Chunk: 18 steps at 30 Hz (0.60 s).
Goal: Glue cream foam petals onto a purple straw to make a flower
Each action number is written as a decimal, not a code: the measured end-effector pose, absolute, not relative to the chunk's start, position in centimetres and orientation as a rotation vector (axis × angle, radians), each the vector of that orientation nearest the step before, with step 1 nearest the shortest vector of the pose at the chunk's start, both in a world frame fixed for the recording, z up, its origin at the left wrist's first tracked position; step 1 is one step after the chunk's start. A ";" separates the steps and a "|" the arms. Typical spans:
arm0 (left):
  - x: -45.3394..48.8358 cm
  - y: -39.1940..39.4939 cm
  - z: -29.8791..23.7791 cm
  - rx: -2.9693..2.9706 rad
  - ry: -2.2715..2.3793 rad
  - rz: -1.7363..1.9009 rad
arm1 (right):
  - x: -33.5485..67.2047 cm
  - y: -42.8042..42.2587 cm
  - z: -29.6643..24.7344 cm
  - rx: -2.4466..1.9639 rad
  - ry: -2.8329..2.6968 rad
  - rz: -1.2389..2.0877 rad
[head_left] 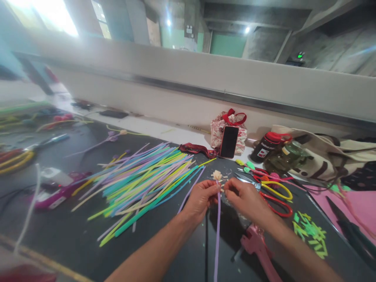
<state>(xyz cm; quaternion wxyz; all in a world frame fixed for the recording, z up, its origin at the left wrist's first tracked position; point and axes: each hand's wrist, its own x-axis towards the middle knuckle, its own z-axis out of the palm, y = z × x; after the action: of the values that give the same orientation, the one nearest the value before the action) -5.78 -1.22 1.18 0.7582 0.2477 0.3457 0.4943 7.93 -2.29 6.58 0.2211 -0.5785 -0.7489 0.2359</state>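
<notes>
My left hand [202, 197] pinches a long purple pipe cleaner [217, 235] just below a small cream flower [217, 174] at its top. The stem hangs down toward the table's near edge. Close by on the right, my right hand [243, 196] has its fingers pinched together; whatever they hold is too small or hidden to make out. Tiny cream bits [225, 177] lie around the flower. Beneath my right forearm rests a pink glue gun [257, 244], partly covered. Scissors with red handles [282, 207] lie just beyond my right hand.
Many coloured pipe cleaners [147, 184] are spread at left, with a purple device [55, 192] beside them. A phone [229, 141] leans on a drawstring bag [217, 127]. A black bottle [266, 148], a glass jar [286, 158] and green cut pieces [311, 231] are at right.
</notes>
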 end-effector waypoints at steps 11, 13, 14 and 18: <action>-5.6 -1.7 1.6 0.498 0.673 1.118 | 8.2 -3.3 5.0 -1.456 -1.690 0.933; -5.6 -1.8 1.6 0.497 0.661 1.103 | 8.3 -3.2 5.1 -1.454 -1.637 1.013; -5.6 -1.8 1.6 0.496 0.655 1.094 | 8.4 -3.1 5.2 -1.451 -1.617 1.051; -5.7 -1.9 1.7 0.490 0.634 1.050 | 8.8 -2.9 5.5 -1.413 -1.582 1.187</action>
<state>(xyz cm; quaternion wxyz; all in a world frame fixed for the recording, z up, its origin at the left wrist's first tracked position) -5.65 -1.88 1.65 0.7897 0.2278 0.2943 0.4877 8.84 -2.87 5.51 0.3477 -0.5450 -0.6102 0.4579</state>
